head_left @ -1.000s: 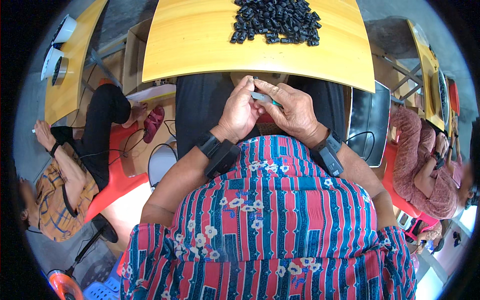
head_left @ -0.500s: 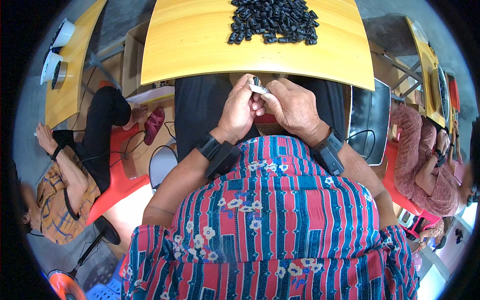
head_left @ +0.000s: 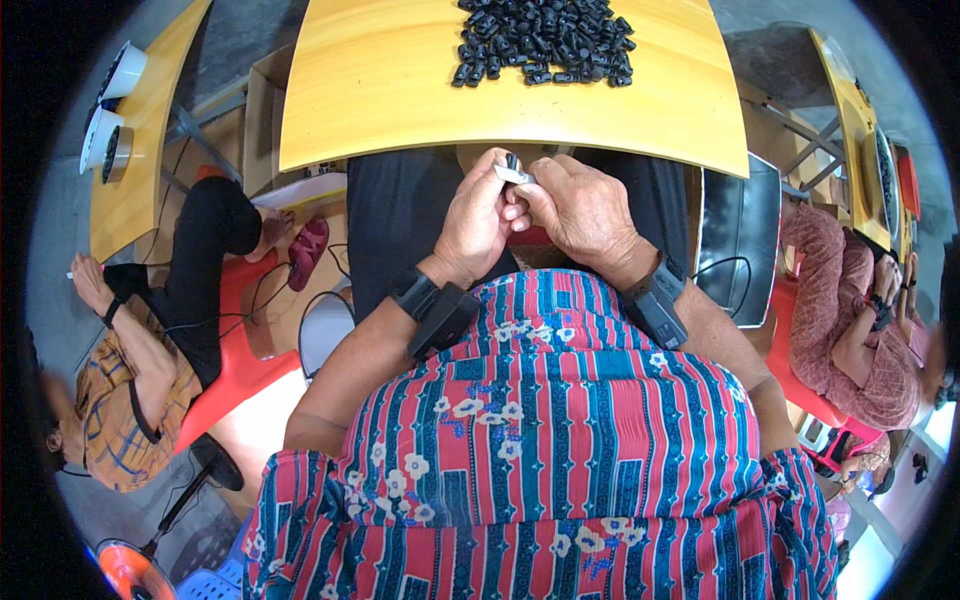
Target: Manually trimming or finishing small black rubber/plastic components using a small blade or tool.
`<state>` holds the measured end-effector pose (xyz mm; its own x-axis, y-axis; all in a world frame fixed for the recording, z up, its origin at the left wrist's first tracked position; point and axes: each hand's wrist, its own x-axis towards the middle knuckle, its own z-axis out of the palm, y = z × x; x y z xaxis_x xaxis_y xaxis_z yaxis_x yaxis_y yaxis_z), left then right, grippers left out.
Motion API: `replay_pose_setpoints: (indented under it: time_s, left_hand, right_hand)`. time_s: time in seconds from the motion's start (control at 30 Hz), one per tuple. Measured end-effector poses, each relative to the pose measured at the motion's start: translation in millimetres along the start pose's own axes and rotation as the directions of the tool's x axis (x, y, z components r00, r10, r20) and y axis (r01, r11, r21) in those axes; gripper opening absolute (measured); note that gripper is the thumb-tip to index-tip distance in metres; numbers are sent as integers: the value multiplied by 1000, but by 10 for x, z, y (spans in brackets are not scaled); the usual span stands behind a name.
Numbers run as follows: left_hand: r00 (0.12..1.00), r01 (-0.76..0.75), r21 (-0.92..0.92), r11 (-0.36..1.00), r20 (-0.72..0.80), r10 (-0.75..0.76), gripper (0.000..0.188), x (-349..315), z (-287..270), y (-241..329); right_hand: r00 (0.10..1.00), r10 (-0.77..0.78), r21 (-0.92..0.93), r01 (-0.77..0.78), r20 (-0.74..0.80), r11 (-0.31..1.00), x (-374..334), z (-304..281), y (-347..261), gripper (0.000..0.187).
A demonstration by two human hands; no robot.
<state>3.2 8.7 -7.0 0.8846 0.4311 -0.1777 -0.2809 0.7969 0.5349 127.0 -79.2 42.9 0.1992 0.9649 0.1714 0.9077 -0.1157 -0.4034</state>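
Observation:
Just off the near edge of the yellow table (head_left: 380, 115), both my hands meet over my lap. My left hand (head_left: 472, 222) is closed in a pinch around a small black plastic part (head_left: 512, 160), whose end shows above the fingers. Closed beside it, my right hand (head_left: 588, 215) grips a small flat whitish piece (head_left: 511, 174) that lies against the black part. Its exact kind is too small to tell. On the table beyond my hands is a heap of small black plastic parts (head_left: 545, 45).
At the left a person (head_left: 130, 380) sits by another yellow table (head_left: 140, 150) holding white tubs (head_left: 100, 137). Another person (head_left: 850, 330) sits at the right. A dark, shiny panel (head_left: 740, 240) stands right of my legs. A reddish shoe (head_left: 308, 252) and cables lie on the floor.
The whitish piece has shifted and tilted slightly against the black part. My hands keep their grips in nearly the same place.

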Motion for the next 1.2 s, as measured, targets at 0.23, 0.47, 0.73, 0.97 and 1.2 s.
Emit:
replay_pose_setpoints:
  time_s: [0.23,0.47,0.73,0.97,1.2]
  left_hand:
    - [1000,13,-20,1000,-26,-14,19,-2,12,6]
    - [999,13,-40,999,-44,-15,21,9,-6,-10]
    - [999,15,-25,1000,-46,-16,20,6,5,-10]
    - [997,29,-45,999,-72,-32,18,0,21,-16]
    - [1000,19,-76,997,-23,-21,19,-8,-24,-28]
  right_hand:
    - [1000,13,-4,-13,15,1000,16,12,-7,24]
    - [1000,14,-17,-14,5,1000,19,41,7,24]
    - [1000,22,-14,-22,10,1000,33,46,2,25]
    - [1000,17,37,-17,5,999,22,14,-9,24]
    - [999,5,25,-6,32,1000,31,9,1,23]
